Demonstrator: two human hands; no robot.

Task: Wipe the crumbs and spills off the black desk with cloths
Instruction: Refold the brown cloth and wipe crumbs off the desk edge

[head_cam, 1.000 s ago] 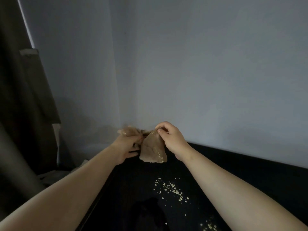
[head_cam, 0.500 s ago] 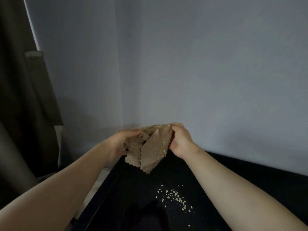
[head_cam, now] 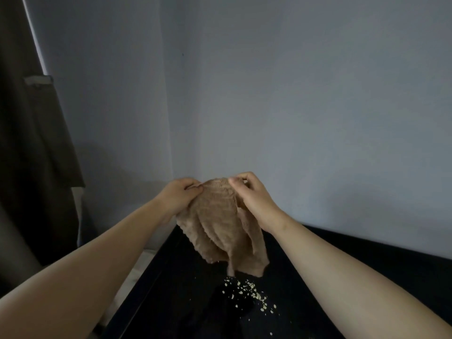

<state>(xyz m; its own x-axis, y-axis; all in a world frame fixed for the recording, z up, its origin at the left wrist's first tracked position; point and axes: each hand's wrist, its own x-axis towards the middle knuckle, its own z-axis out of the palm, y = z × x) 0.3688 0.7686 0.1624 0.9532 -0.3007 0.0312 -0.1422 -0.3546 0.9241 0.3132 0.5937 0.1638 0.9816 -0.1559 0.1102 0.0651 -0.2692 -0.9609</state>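
Two hands hold one tan cloth in the air above the black worktop, near the corner where the walls meet. At far left a dark curtain hangs beside the worktop's left edge; it plays no part in the task.

The left hand pinches the cloth's upper edge between the thumb and curled fingers. The cloth hangs from that edge in loose vertical folds, with its lower hem clear of the worktop surface. The right hand pinches the same upper edge, near the left-hand grip, with the thumb toward the camera and the fingers curled behind the fabric.

Gripping one edge at two points lets the cloth's own weight open the fabric. On that basis, the step in hand is judged to be unfolding or shaking out the cloth, so that a broad face is available for wiping.

Below the hem and slightly to the right, a scatter of pale crumbs lies on the worktop, apart from the cloth and untouched. A few more specks lie nearer the camera. Spills cannot be made out on the dark surface. Holding the cloth directly over the crumbs keeps the path to first contact short. Wiping is judged not yet begun.
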